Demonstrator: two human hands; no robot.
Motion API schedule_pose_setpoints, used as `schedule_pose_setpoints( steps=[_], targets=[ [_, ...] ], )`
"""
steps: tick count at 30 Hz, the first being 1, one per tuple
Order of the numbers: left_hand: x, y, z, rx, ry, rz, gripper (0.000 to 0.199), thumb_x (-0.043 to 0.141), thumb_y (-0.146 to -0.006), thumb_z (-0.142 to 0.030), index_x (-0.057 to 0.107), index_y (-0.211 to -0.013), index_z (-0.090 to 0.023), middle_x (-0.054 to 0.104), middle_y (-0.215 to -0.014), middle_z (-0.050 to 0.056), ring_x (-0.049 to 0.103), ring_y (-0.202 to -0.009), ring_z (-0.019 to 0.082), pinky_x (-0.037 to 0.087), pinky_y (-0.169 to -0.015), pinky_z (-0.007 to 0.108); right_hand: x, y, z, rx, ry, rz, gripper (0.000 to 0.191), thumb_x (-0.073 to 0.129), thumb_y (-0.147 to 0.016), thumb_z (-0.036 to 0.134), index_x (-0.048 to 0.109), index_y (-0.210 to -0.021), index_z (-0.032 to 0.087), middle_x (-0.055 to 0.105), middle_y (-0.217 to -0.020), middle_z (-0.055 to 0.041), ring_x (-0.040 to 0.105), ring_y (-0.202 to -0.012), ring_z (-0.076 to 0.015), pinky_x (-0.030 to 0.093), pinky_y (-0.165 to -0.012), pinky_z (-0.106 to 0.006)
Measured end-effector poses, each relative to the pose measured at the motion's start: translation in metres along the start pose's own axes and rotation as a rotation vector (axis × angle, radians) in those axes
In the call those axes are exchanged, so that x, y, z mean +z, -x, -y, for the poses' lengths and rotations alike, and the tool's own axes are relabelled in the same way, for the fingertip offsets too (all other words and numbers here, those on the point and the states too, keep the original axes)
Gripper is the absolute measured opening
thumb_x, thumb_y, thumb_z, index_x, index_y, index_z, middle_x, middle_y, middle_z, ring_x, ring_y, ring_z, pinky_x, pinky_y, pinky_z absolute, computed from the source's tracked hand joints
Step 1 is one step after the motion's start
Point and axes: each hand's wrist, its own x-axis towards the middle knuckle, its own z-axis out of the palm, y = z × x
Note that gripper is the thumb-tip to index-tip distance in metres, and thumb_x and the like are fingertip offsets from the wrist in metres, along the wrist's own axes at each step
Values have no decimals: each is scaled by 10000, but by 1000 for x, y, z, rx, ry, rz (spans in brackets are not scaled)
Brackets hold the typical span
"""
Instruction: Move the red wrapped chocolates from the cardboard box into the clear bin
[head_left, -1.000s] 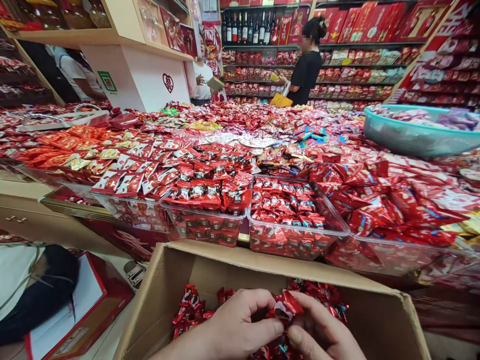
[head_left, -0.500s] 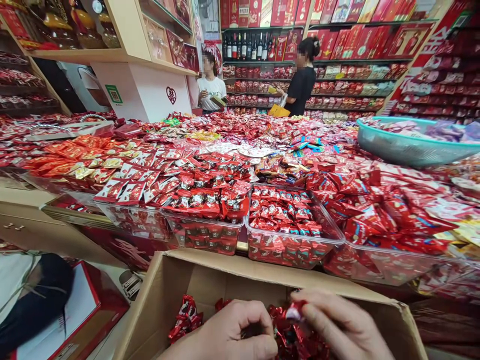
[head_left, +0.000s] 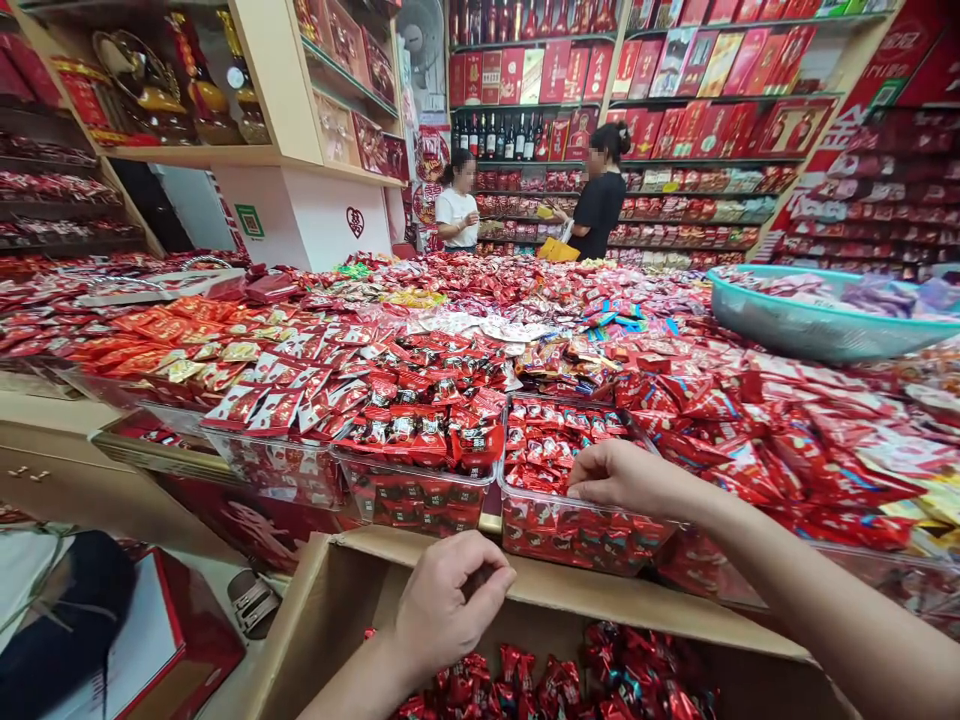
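My right hand (head_left: 619, 478) reaches over a clear plastic bin (head_left: 585, 540) of small red wrapped candies (head_left: 544, 440). Its fingers are pinched together and touch the candies near the front rim; what they hold, if anything, is hidden. Above the near side of a cardboard box (head_left: 300, 620), my left hand (head_left: 454, 600) is closed, thumb against curled fingers, and I cannot make out anything in it. Loose red wrapped candies (head_left: 559, 685) lie inside the box, partly covered by my left forearm.
Left of that bin stands another clear bin (head_left: 420, 500) with dark-and-red packets. A teal basket (head_left: 817, 330) sits on the candy display at right. Two people, one in a white shirt (head_left: 456, 210) and one in black (head_left: 604, 205), stand behind. A red-and-white box (head_left: 161, 640) is at lower left.
My right hand has moved from a red wrapped candy in the cardboard box up and forward to the clear bin. My left hand has risen slightly. The view has tilted up.
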Motion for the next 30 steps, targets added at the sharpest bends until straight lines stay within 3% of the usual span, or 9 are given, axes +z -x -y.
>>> schedule_pose_setpoints(
  steps=[6, 16, 24, 30],
  targets=[
    [-1, 3, -2, 22, -8, -3, 142, 403, -762, -258, 494, -678, -188, 506, -620, -9, 451, -583, 93, 342, -565, 200, 1, -9, -5, 51, 21, 87, 119, 520, -588, 248, 599, -613, 163, 589, -567, 7, 470, -511, -104, 336, -437, -193],
    [2, 4, 0, 34, -50, -3, 129, 411, -758, -253, 498, -686, -191, 518, -626, -6, 459, -601, 98, 344, -588, 205, -4, -8, -5, 20, 57, 148, 215, 491, -658, 339, 617, -728, 179, 617, -668, -12, 503, -589, -130, 359, -496, -208],
    [2, 4, -1, 22, -61, 8, 133, 409, -761, -258, 493, -685, -189, 507, -621, -9, 453, -595, 95, 332, -573, 206, 4, -23, 4, -68, 104, 116, 305, 397, -722, 405, 566, -624, 170, 469, -525, 17, 369, -479, -92, 297, -457, -214],
    [2, 3, -1, 22, -59, 5, 135, 405, -763, -255, 491, -681, -190, 495, -613, -14, 445, -587, 91, 326, -565, 205, 5, -27, 9, -50, 99, 144, 354, 379, -715, 448, 402, -492, 174, 310, -462, 46, 270, -430, -72, 225, -410, -211]
  ],
)
